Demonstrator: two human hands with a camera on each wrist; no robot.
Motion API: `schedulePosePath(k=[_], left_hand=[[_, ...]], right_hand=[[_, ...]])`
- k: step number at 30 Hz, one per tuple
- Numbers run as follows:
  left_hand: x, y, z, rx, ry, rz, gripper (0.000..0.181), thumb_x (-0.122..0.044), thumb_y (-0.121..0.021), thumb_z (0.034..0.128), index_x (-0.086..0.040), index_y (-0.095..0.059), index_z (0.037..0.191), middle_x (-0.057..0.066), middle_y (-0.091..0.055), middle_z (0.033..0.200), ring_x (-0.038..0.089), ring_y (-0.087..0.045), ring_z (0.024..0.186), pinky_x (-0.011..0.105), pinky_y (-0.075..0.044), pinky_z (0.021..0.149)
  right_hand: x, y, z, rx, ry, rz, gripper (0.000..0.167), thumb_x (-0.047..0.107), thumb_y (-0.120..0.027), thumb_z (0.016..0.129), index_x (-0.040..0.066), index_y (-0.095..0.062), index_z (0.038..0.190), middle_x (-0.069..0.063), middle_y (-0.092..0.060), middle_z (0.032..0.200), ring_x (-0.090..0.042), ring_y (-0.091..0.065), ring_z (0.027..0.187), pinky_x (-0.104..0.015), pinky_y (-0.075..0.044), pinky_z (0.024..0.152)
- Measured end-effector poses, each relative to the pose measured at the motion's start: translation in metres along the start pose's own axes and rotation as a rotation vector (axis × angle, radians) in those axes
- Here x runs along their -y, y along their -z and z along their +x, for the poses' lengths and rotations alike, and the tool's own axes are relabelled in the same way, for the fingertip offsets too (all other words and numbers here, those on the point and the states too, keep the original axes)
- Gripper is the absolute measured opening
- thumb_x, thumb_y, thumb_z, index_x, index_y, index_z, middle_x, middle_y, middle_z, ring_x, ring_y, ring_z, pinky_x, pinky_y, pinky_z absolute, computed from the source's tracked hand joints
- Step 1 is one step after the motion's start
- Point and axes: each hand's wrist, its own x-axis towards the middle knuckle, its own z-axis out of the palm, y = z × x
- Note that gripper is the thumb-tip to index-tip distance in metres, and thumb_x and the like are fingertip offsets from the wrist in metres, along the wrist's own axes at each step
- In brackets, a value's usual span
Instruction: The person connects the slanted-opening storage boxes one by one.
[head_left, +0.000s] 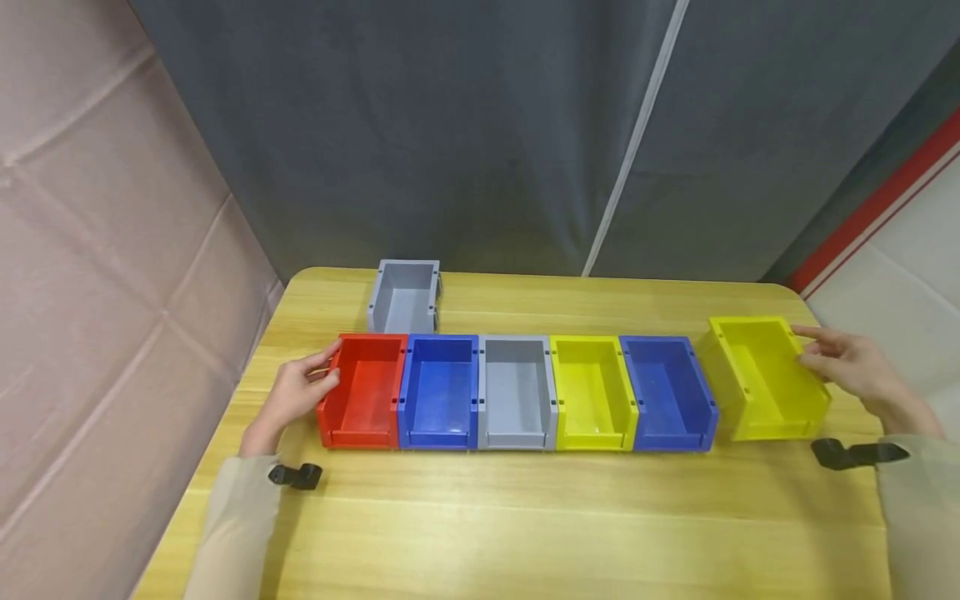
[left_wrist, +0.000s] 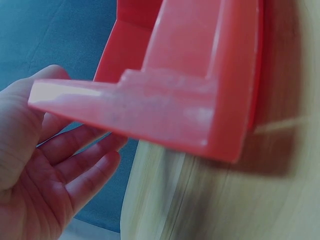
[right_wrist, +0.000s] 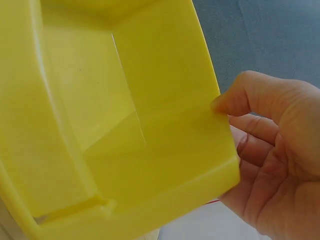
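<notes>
Five open-front bins stand side by side in a row: red (head_left: 365, 392), blue (head_left: 442, 387), grey (head_left: 516, 387), yellow (head_left: 592, 387) and a second blue (head_left: 667, 387). My left hand (head_left: 296, 387) touches the outer left side of the red bin, its fingers loosely extended in the left wrist view (left_wrist: 75, 165). At the right end, my right hand (head_left: 851, 362) pinches the right wall of another yellow bin (head_left: 772, 383), thumb (right_wrist: 232, 102) at the rim and fingers outside. That bin is tilted beside the second blue bin; contact between them cannot be told.
A separate grey bin (head_left: 407, 296) stands behind the red and blue bins, near the back edge of the wooden table (head_left: 525, 525). A dark curtain (head_left: 450, 142) hangs behind the table. A padded pale wall (head_left: 112, 292) borders the left.
</notes>
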Motion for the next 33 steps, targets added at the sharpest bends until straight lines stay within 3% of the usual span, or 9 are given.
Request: schedulePosePath(k=[2, 9, 11, 16, 18, 23, 26, 30, 33], left_hand=[[0.001, 0.0, 0.0, 0.001, 0.002, -0.003, 0.043, 0.014, -0.055, 0.0839, 0.018, -0.047, 0.126, 0.039, -0.05, 0.12, 0.051, -0.057, 0.099, 0.044, -0.048, 0.08], [0.002, -0.001, 0.0, -0.018, -0.015, -0.006, 0.042, 0.015, -0.055, 0.083, 0.02, -0.047, 0.124, 0.04, -0.05, 0.118, 0.052, -0.057, 0.098, 0.049, -0.048, 0.081], [0.001, -0.001, 0.0, -0.023, -0.021, -0.002, 0.042, 0.015, -0.055, 0.0827, 0.02, -0.048, 0.123, 0.04, -0.051, 0.118, 0.052, -0.057, 0.098, 0.05, -0.048, 0.081], [0.001, -0.001, 0.0, -0.026, -0.024, 0.005, 0.041, 0.015, -0.055, 0.0826, 0.02, -0.048, 0.123, 0.039, -0.051, 0.117, 0.05, -0.058, 0.098, 0.046, -0.048, 0.081], [0.001, -0.001, 0.0, -0.025, -0.024, 0.003, 0.042, 0.015, -0.055, 0.0827, 0.02, -0.048, 0.123, 0.039, -0.051, 0.118, 0.05, -0.058, 0.098, 0.045, -0.048, 0.081], [0.001, -0.001, 0.001, -0.022, -0.017, 0.001, 0.042, 0.015, -0.055, 0.0829, 0.019, -0.048, 0.124, 0.039, -0.051, 0.119, 0.05, -0.058, 0.098, 0.044, -0.048, 0.08], [0.001, -0.001, 0.001, -0.02, -0.011, 0.002, 0.042, 0.014, -0.055, 0.0831, 0.019, -0.048, 0.124, 0.039, -0.051, 0.118, 0.05, -0.058, 0.099, 0.046, -0.048, 0.081], [0.002, -0.002, 0.001, -0.023, -0.011, 0.003, 0.042, 0.014, -0.055, 0.083, 0.019, -0.048, 0.124, 0.039, -0.051, 0.118, 0.05, -0.058, 0.099, 0.047, -0.048, 0.081], [0.02, -0.003, 0.003, -0.026, -0.009, 0.012, 0.044, 0.012, -0.056, 0.0835, 0.015, -0.049, 0.126, 0.037, -0.052, 0.119, 0.047, -0.059, 0.099, 0.042, -0.05, 0.081]], right_hand=[[0.0, 0.0, 0.001, 0.002, -0.009, 0.005, 0.049, 0.011, -0.055, 0.094, 0.002, -0.039, 0.14, 0.018, -0.058, 0.082, -0.004, -0.052, 0.068, -0.016, -0.049, 0.057], [-0.001, -0.002, 0.005, 0.012, -0.02, -0.016, 0.054, 0.013, -0.055, 0.095, -0.011, -0.034, 0.138, 0.021, -0.057, 0.081, -0.003, -0.054, 0.068, -0.017, -0.051, 0.058], [-0.003, -0.003, 0.005, 0.01, -0.025, -0.005, 0.054, 0.013, -0.055, 0.094, -0.008, -0.035, 0.139, 0.022, -0.057, 0.082, -0.003, -0.053, 0.069, -0.018, -0.052, 0.058], [-0.007, -0.003, 0.002, 0.017, -0.027, 0.045, 0.051, 0.013, -0.057, 0.093, 0.015, -0.043, 0.142, 0.023, -0.058, 0.084, 0.0, -0.054, 0.072, -0.019, -0.053, 0.059], [-0.007, -0.002, 0.001, 0.022, -0.024, 0.045, 0.051, 0.014, -0.057, 0.093, 0.018, -0.043, 0.142, 0.023, -0.058, 0.084, -0.001, -0.053, 0.072, -0.02, -0.053, 0.058], [0.0, 0.002, 0.005, 0.029, 0.004, -0.021, 0.048, 0.018, -0.057, 0.094, 0.009, -0.044, 0.139, 0.032, -0.054, 0.088, 0.0, -0.055, 0.071, -0.018, -0.052, 0.058], [0.003, 0.005, 0.008, 0.037, 0.004, -0.043, 0.043, 0.019, -0.057, 0.094, 0.017, -0.047, 0.136, 0.032, -0.055, 0.087, -0.003, -0.055, 0.069, -0.019, -0.051, 0.058], [0.004, 0.005, 0.009, 0.053, -0.01, -0.061, 0.045, 0.02, -0.057, 0.094, 0.011, -0.047, 0.137, 0.028, -0.058, 0.087, -0.005, -0.055, 0.068, -0.02, -0.052, 0.058], [0.001, 0.003, 0.007, 0.053, -0.007, -0.068, 0.045, 0.02, -0.057, 0.094, 0.007, -0.048, 0.136, 0.028, -0.059, 0.088, -0.004, -0.055, 0.069, -0.02, -0.051, 0.059]])
